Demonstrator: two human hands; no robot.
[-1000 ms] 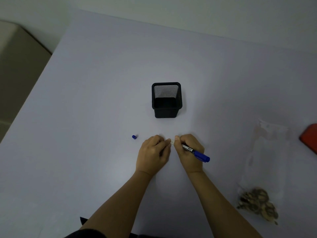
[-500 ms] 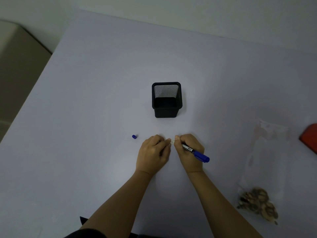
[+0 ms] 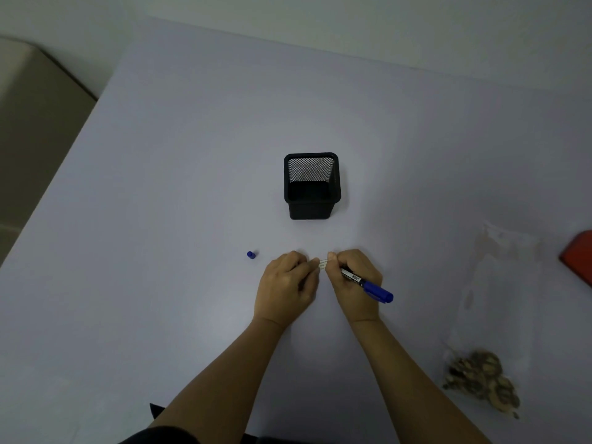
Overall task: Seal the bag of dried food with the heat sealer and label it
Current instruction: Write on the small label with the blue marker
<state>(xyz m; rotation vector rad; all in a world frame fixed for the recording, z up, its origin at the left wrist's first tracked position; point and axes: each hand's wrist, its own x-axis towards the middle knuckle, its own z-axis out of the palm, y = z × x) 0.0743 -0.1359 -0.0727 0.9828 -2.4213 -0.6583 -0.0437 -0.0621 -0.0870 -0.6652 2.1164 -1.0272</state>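
The left hand (image 3: 286, 285) and right hand (image 3: 354, 283) met fingertip to fingertip, pinching a small white label (image 3: 322, 265) between them; the right also gripped a blue marker (image 3: 368, 285). At twelve o'clock stood a black mesh pen cup (image 3: 311, 187), nothing visible inside. The marker cap (image 3: 251, 254) lay at ten o'clock. At four o'clock the clear bag (image 3: 499, 302) held dried food (image 3: 480, 379) bunched at its near end.

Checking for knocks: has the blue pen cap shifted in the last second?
No. The blue pen cap lies at the same spot left of and nearer than the black mesh holder.
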